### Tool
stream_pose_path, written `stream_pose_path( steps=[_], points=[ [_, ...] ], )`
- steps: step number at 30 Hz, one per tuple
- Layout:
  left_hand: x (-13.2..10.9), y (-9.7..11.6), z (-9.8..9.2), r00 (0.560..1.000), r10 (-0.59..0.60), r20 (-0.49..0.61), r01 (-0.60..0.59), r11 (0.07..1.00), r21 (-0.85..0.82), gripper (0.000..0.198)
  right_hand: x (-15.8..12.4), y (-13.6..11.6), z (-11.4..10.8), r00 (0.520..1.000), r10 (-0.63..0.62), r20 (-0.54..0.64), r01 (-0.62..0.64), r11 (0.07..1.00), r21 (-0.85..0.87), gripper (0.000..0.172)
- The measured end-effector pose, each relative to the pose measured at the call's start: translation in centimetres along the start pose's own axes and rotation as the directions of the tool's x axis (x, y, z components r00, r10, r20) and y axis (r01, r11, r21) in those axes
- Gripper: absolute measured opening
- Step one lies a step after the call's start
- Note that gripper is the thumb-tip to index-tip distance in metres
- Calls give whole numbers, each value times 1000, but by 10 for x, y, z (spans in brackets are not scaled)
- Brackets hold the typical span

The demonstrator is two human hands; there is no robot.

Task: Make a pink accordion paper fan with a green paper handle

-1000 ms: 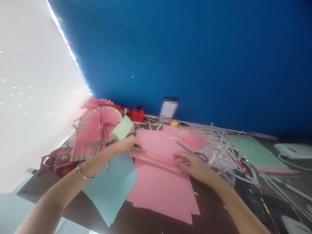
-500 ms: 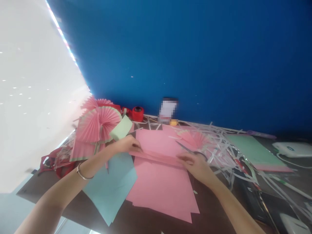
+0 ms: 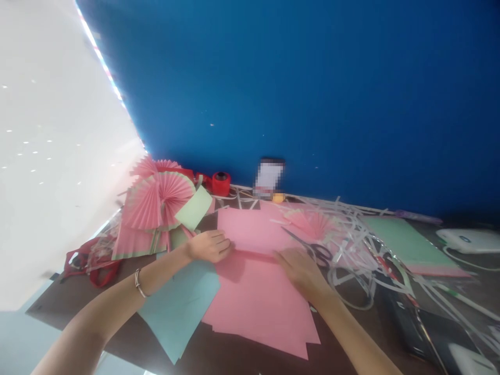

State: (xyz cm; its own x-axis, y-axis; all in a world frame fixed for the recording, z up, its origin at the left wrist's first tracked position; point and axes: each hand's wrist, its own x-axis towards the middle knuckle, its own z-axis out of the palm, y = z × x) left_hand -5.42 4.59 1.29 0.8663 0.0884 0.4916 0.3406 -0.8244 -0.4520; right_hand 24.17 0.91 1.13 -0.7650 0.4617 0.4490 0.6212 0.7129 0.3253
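Between my hands runs a narrow folded strip of pink paper (image 3: 254,254), lying across a stack of pink sheets (image 3: 261,304). My left hand (image 3: 213,246), with a bangle on its wrist, is closed on the strip's left end, fingers curled. The right end is pinched in my right hand (image 3: 299,268), whose fingers press it down. Just beyond that hand lie scissors (image 3: 321,252) with dark handles. Under my left forearm is a light blue sheet (image 3: 183,299). Pleated pink fans (image 3: 160,198) with green edges stand at the left, near a pale green paper piece (image 3: 194,208).
Red tape (image 3: 221,184) stands by the blue wall (image 3: 297,94). White paper strips (image 3: 357,250) are tangled at the right, beside green sheets (image 3: 406,239). A blurred-out card (image 3: 269,177) leans at the back. A white device (image 3: 471,239) lies far right.
Both hands have come closer together along the pink strip, the left moving right and the right moving left. The scissors' handles now show more fully.
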Motion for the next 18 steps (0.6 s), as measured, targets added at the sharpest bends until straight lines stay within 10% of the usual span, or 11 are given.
stream_pose_path(
  steps=[18],
  points=[
    [-3,12,17,946,-89,312,156,968,-197,25,23,-27,20,995,-4,100,-3,998,67,24]
  ],
)
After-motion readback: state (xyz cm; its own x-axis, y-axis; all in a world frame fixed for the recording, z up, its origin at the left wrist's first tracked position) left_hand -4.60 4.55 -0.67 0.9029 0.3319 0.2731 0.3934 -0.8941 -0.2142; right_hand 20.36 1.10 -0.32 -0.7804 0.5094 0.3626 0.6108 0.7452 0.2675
